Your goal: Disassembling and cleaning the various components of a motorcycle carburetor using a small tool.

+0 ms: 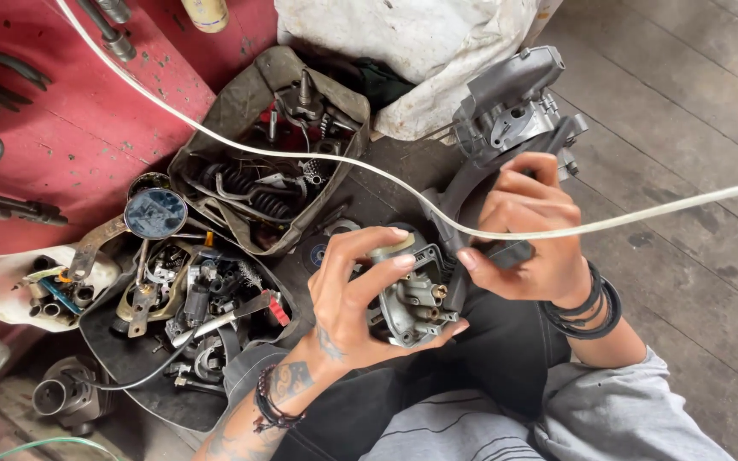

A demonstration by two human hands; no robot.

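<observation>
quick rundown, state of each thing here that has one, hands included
left hand: closed around the carburetor
carburetor: held, its brass fittings exposed
right hand: gripping the dark tool
dark tool: held, its end set against the carburetor
white hose: loose, strung across the scene over the right hand
canvas bag: open, full of springs and metal parts
black tray: heaped with parts
grey assembly: lying on the floor, untouched

Two hands (360,294), two carburetors (416,294), one hose (301,155)
</observation>
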